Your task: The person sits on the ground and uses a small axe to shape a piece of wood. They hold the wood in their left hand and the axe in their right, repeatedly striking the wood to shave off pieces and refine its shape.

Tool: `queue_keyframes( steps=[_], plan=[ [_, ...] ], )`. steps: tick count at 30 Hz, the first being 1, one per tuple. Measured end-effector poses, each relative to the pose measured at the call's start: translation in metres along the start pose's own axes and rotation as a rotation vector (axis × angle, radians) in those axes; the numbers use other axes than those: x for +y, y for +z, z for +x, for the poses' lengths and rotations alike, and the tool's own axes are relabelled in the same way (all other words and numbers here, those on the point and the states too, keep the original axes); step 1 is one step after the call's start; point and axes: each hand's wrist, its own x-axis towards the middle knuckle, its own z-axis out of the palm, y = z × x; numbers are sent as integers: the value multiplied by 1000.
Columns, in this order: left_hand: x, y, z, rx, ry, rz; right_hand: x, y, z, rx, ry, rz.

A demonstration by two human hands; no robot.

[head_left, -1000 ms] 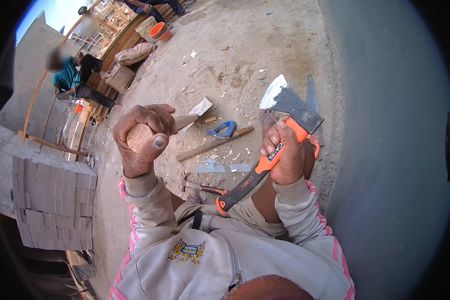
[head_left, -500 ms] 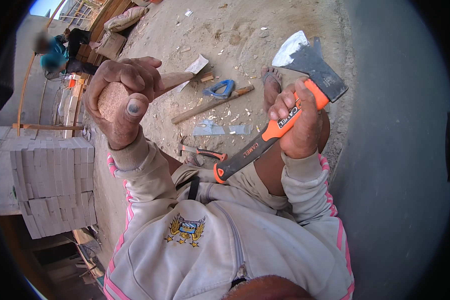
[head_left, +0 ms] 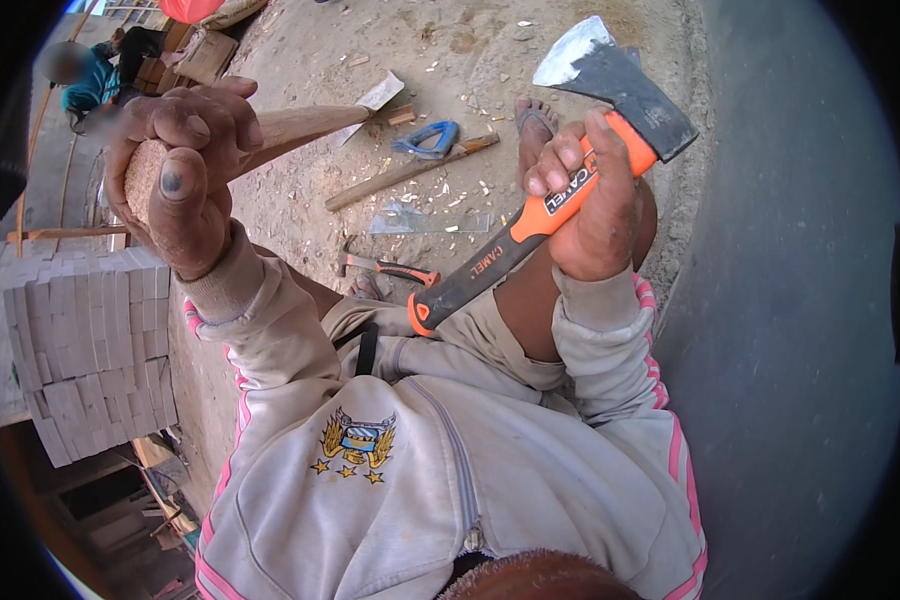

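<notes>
My left hand (head_left: 185, 165) is raised at the left, its fingers wrapped round a thick wooden stick (head_left: 295, 132). The stick's pale, rounded end (head_left: 143, 180) faces me, and its shaft narrows away to the right. My right hand (head_left: 595, 205) grips a hatchet (head_left: 475, 270) just below its head. Its dark steel head (head_left: 635, 95) has a bright silver cutting edge and points up and away. The orange and black handle slants down to the left, over my lap.
On the dusty ground lie a claw hammer (head_left: 390, 267), a blue D-shaped handle (head_left: 426, 140), a wooden strip (head_left: 410, 172), a clear flat strip (head_left: 430, 221) and wood chips. Pale blocks (head_left: 90, 345) are stacked at left. A grey wall (head_left: 790, 300) stands close at right. Another person (head_left: 90, 80) sits far left.
My left hand has moved left with the wooden stick, and more of its shaft shows. The hatchet stays in my right hand, nearly where it was. The whole view has shifted slightly.
</notes>
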Motion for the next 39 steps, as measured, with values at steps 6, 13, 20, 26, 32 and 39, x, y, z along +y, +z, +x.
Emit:
queue_keyframes(
  steps=[6,13,20,26,32,39],
  plan=[
    [2,-66,-16,-53,-33,-133,-2,-5,3,13,-13,4],
    [15,-62,-35,-55,-22,-109,0,-5,2,-1,-11,12],
    [26,-22,-23,72,-94,-107,-2,-1,0,5,-24,-11],
    [29,-12,-26,27,-129,-183,-1,7,-3,16,-21,-19],
    [31,4,-23,-48,-175,-192,-1,6,-4,-25,-28,-29],
    [23,15,-17,-156,-140,-63,1,8,-5,-21,-9,-54]
  ],
)
